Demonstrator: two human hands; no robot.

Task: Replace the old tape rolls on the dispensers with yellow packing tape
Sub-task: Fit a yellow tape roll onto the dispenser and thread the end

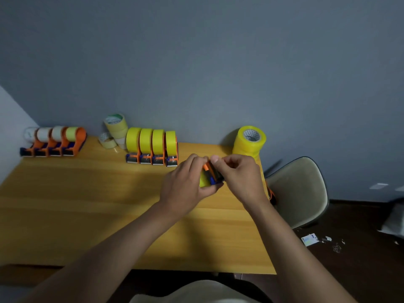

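Right now, an orange and blue dispenser (pixel 211 173) with a yellow roll (pixel 203 180) is held above the desk (pixel 87 204) — gripped by the left hand (pixel 185 184) and pinched by the right hand (pixel 238 173). The sticky, thin tape could be creased or stuck crooked if pulled sideways. The roll is round and smooth — the dispenser is hard plastic.

Bright yellow tape rolls (pixel 152 141), orange-and-blue dispensers (pixel 153 159), honey-yellow wooden table (pixel 87 204), grey-blue wall (pixel 196 62)
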